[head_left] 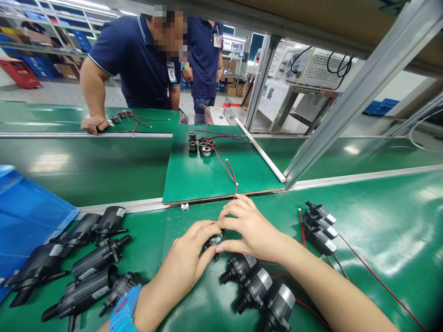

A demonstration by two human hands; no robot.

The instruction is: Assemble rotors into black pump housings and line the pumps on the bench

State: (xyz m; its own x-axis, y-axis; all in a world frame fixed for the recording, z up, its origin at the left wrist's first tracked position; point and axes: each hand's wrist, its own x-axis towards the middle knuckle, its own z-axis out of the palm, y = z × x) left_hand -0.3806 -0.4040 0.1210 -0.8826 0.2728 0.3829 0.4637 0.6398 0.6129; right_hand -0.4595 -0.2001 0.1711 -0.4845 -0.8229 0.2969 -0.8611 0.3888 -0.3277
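Note:
A small black pump (217,238) with a green circuit board showing in its round open end is between my hands, low over the bench. My left hand (188,249) wears a blue wristband (125,310) and is closed round the pump's left side. From the right, my right hand (249,228) grips its rim with thumb and fingers. A red wire (236,186) with white connectors runs out beyond my right fingertips. Much of the pump is hidden by my fingers. Just right of it, black pumps (256,286) with silvery ends stand in a row.
Several black pumps (93,258) lie at left by a blue bin (31,216). More pumps (320,226) with red wires lie at right. Ahead, a green board (221,173) bears motor parts (204,146). A metal post (349,87) slants at right. Two people (138,69) stand opposite.

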